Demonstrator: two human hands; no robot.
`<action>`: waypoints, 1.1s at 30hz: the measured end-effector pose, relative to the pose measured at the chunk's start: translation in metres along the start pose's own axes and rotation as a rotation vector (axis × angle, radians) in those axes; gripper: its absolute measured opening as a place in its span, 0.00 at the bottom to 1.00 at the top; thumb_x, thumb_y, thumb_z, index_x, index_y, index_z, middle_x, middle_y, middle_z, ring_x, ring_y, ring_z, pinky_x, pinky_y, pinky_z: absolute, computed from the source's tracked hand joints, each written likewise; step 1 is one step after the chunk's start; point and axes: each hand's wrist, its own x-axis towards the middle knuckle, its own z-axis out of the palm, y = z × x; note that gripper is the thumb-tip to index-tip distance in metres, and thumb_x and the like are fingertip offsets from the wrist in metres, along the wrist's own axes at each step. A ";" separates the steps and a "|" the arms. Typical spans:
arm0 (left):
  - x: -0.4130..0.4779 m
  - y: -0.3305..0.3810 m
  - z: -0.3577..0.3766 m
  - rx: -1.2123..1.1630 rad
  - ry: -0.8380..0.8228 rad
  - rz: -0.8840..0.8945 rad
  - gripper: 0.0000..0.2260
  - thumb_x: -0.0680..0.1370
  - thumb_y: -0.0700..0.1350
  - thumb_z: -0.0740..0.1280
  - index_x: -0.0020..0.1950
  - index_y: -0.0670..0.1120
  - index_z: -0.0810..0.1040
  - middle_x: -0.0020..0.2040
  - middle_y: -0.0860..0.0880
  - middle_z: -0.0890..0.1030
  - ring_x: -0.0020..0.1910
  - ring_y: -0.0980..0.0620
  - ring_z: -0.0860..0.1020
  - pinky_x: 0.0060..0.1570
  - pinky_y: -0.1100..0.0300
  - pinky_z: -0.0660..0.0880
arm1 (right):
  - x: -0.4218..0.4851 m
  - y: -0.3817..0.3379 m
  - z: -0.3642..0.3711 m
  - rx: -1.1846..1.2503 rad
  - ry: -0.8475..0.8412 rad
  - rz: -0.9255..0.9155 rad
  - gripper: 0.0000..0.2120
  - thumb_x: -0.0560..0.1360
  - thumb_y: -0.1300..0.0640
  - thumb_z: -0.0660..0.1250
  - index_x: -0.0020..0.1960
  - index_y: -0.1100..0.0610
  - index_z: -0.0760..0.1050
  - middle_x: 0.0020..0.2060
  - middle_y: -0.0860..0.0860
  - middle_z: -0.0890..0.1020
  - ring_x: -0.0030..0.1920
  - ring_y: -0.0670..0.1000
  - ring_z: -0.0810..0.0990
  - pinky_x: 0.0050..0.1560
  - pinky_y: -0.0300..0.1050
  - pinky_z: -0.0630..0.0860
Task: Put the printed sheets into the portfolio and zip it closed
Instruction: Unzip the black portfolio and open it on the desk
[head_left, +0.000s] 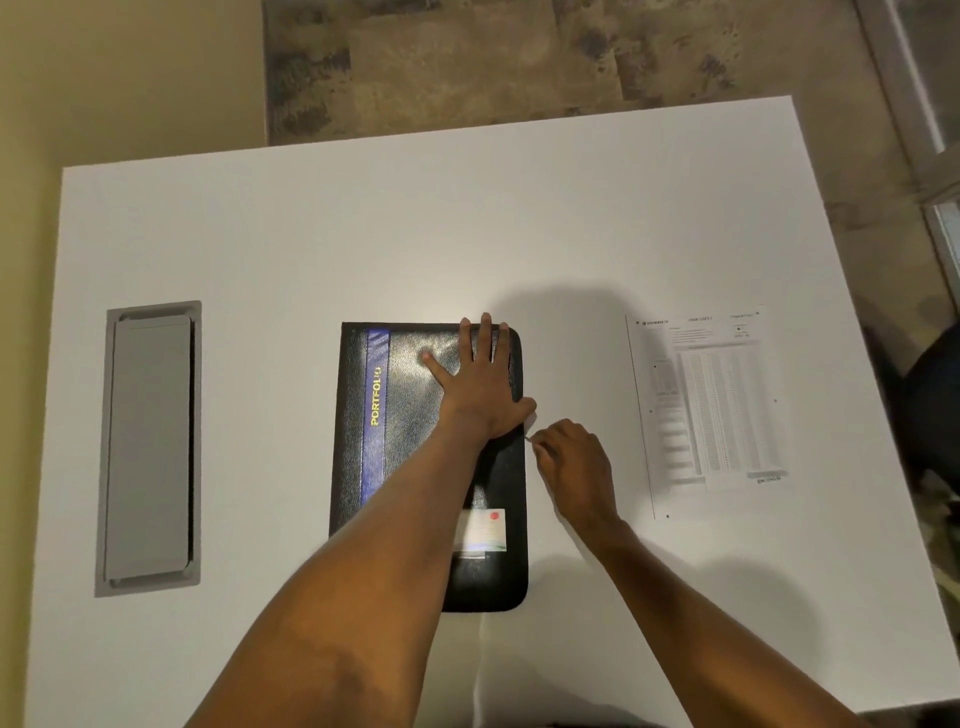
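A black leather portfolio with a blue stripe and yellow "PORTFOLIO" lettering lies closed in the middle of the white table. My left hand rests flat on its upper right part, fingers spread. My right hand is at the portfolio's right edge, fingers pinched on a small metal zipper pull. The printed sheets lie flat on the table to the right, apart from both hands.
A grey recessed cable hatch sits in the white table at the left. Beyond the far table edge lies a patterned rug. A dark object shows at the right edge of the frame.
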 end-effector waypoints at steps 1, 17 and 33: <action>-0.001 0.000 0.000 0.000 0.003 -0.001 0.50 0.76 0.67 0.65 0.86 0.48 0.38 0.86 0.47 0.36 0.84 0.41 0.33 0.69 0.16 0.46 | -0.008 0.000 0.002 0.011 0.002 0.009 0.10 0.80 0.56 0.71 0.58 0.59 0.83 0.54 0.57 0.85 0.52 0.57 0.83 0.59 0.54 0.82; -0.034 -0.020 0.026 0.013 0.171 0.145 0.46 0.78 0.69 0.60 0.86 0.48 0.43 0.86 0.43 0.40 0.85 0.41 0.39 0.75 0.22 0.43 | -0.085 0.001 0.011 -0.033 -0.033 0.063 0.08 0.81 0.54 0.70 0.57 0.55 0.82 0.54 0.51 0.84 0.51 0.52 0.83 0.56 0.48 0.82; -0.201 -0.095 0.129 0.272 0.022 0.394 0.54 0.70 0.74 0.66 0.86 0.52 0.45 0.86 0.45 0.37 0.85 0.40 0.37 0.74 0.21 0.45 | -0.089 -0.027 -0.009 -0.111 -0.005 0.027 0.08 0.82 0.63 0.62 0.49 0.59 0.80 0.44 0.55 0.82 0.44 0.57 0.80 0.45 0.54 0.79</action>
